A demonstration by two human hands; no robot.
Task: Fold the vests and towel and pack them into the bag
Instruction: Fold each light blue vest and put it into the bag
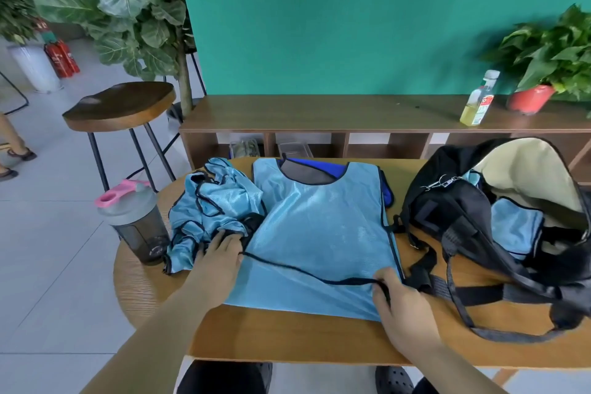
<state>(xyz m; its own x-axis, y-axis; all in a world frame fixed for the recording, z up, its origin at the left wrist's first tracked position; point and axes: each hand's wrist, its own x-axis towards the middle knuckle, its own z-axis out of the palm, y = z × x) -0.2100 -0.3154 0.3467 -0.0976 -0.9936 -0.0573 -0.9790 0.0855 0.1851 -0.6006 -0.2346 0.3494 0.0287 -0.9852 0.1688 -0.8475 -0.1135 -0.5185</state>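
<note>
A light blue mesh vest (323, 233) with black trim lies spread flat in the middle of the wooden table (287, 339). My left hand (220, 257) pinches its black hem at the left edge. My right hand (401, 307) pinches the same hem at the lower right corner, and the trim runs taut between them. A crumpled pile of light blue vests (208, 201) sits to the left. A dark blue cloth (319, 166) peeks out under the spread vest's collar. The black bag (454, 211) lies open on the right with a folded blue piece (515, 227) inside.
A grey shaker bottle (136, 221) with a pink lid stands at the table's left edge. Behind are a low wooden shelf (319, 112) with an oil bottle (478, 99) and a potted plant (550, 61). A wooden stool (120, 105) stands to the left.
</note>
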